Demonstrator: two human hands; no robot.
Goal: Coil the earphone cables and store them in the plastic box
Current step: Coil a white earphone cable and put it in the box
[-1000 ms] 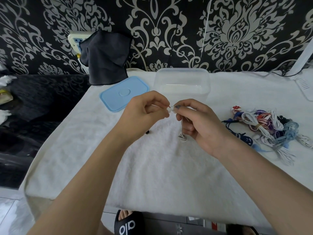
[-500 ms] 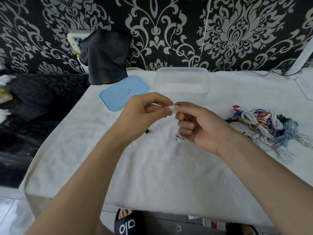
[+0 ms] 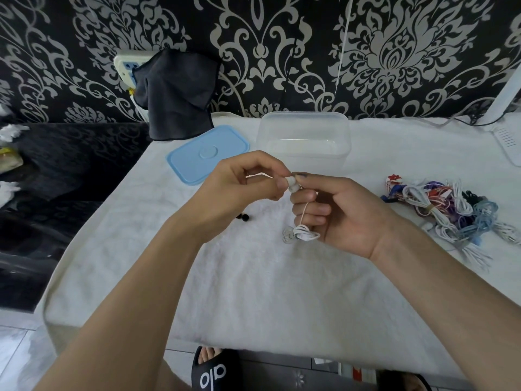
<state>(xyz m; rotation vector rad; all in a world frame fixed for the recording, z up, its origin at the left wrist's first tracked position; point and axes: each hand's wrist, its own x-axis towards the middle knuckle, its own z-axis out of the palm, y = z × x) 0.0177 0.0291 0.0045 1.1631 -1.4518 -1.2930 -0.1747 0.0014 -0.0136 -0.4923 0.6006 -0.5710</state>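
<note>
Left hand: the left hand (image 3: pixel 242 184) is raised above the white towel (image 3: pixel 253 277), forearm reaching in from the near left; thumb and forefinger pinch a white earbud (image 3: pixel 291 184), the other fingers curled under.
Right hand: the right hand (image 3: pixel 338 213) comes in from the near right, palm turned toward the left; its thumb tip meets the same earbud from the right, and its fingers curl round the thin white earphone cable (image 3: pixel 303 214).
Cable: it runs down from the earbud through the right hand's fingers and ends in a small loose coil (image 3: pixel 300 234) hanging just below them, close above the towel.
Plastic box: the clear plastic box (image 3: pixel 303 136) stands open on the far side of the towel, just beyond the hands; no cable can be seen in it.
Lid: the blue lid (image 3: pixel 207 153) lies flat to the left of the box.
Other earphones: a tangled pile of coloured cables (image 3: pixel 451 213) lies on the towel to the right, well apart from the box.
Small parts: two dark ear tips (image 3: pixel 243 217) lie on the towel near the left wrist.
Far edge: a dark cloth (image 3: pixel 177 94) hangs against the patterned wall.
</note>
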